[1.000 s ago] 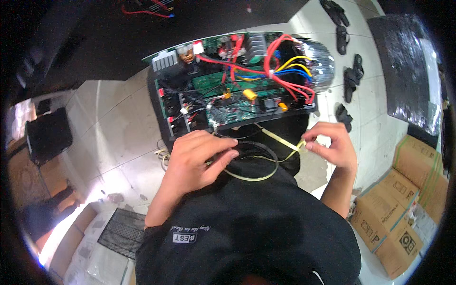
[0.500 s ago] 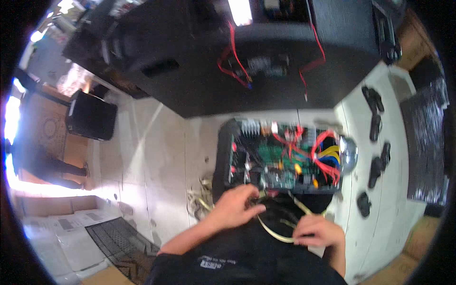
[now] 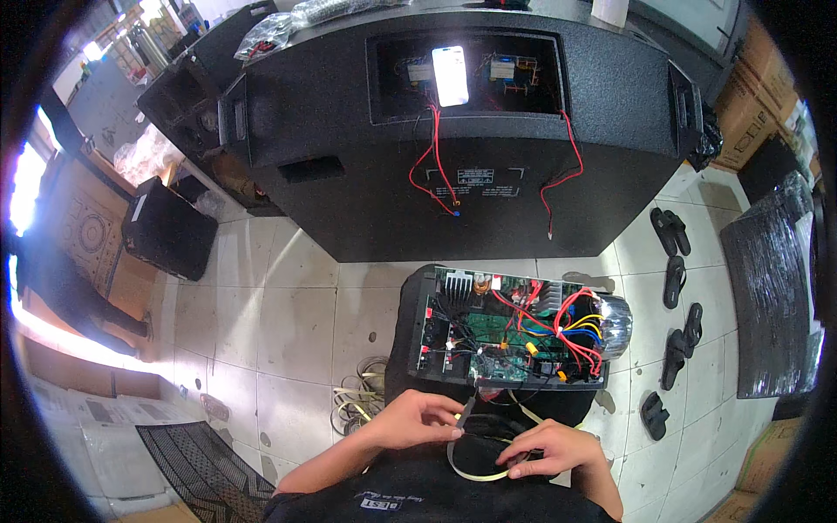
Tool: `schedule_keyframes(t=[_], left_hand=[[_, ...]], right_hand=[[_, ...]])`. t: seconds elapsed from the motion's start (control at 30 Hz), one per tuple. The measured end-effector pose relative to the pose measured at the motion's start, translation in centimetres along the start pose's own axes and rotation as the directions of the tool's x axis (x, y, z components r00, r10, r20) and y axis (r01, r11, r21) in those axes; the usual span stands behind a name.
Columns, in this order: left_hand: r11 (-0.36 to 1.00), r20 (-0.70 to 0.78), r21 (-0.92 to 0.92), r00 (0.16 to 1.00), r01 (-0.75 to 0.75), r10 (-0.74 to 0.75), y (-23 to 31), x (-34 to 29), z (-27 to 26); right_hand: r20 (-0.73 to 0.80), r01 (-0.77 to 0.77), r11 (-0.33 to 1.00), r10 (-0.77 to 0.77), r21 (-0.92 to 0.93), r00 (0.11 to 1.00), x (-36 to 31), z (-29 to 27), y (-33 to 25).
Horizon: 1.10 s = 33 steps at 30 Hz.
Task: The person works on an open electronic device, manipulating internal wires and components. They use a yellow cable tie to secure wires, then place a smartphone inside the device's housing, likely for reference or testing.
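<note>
An open amplifier module [image 3: 488, 327] with a green circuit board, coloured wires and a shiny round transformer [image 3: 615, 326] rests at my lap. Just below its near edge, my left hand [image 3: 417, 422] pinches a flat cable [image 3: 478, 478] close to a thin dark end piece [image 3: 469, 406]. From there the pale yellow-green cable bends down in a loop. My right hand [image 3: 554, 447] grips the loop's other side, fingers curled. Which parts lie beneath the fingers is hidden.
A large black speaker cabinet [image 3: 375, 200] stands ahead, red wires [image 3: 436, 161] hanging from its opening and a lit phone [image 3: 451, 77] at its edge. Coiled cable [image 3: 357, 397] lies left on the tiles. Black sandals [image 3: 670, 231] line the right; a black box [image 3: 170, 228] stands left.
The view has tilted, so the cabinet and amplifier sit lower in the picture. My right hand has come left, closer to my left hand, and the cable loop is tighter.
</note>
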State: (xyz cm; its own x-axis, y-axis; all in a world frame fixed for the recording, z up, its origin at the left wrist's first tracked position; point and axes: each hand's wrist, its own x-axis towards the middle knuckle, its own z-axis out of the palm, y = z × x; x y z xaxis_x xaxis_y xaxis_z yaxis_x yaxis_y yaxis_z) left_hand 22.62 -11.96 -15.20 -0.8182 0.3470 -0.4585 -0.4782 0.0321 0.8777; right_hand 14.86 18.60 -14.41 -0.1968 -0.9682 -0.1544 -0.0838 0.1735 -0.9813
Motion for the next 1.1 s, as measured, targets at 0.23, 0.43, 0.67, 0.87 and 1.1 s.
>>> schedule_keyframes(t=[0.23, 0.43, 0.67, 0.87, 1.1], left_hand=[[0.717, -0.293, 0.382, 0.66, -0.583, 0.692, 1.4, -1.2, -0.7], [0.616, -0.224, 0.327, 0.574, -0.717, 0.788, 2.3, -2.3, -1.4], [0.527, -0.137, 0.192, 0.509, -0.828, 0.85, 2.8, -2.7, -0.4], [0.291, -0.086, 0.05, 0.286, -0.956, 0.954, 4.7, -3.9, -0.6], [0.109, -0.01, 0.031, 0.109, -0.994, 0.994, 8.2, -5.4, -2.5]], right_hand=[[-0.25, 0.011, 1.0, -0.006, 0.021, 0.968, 5.4, 1.8, -1.0], [-0.546, 0.008, 0.999, 0.011, 0.033, 0.838, 9.1, 4.1, -3.1], [-0.545, 0.363, 0.842, -0.536, -0.398, 0.645, 10.5, 3.4, -3.5], [-0.627, 0.21, 0.905, -0.41, -0.371, 0.662, 10.3, 4.5, -2.1], [-0.548, 0.263, 0.911, -0.403, -0.319, 0.733, 10.6, 6.3, -0.6]])
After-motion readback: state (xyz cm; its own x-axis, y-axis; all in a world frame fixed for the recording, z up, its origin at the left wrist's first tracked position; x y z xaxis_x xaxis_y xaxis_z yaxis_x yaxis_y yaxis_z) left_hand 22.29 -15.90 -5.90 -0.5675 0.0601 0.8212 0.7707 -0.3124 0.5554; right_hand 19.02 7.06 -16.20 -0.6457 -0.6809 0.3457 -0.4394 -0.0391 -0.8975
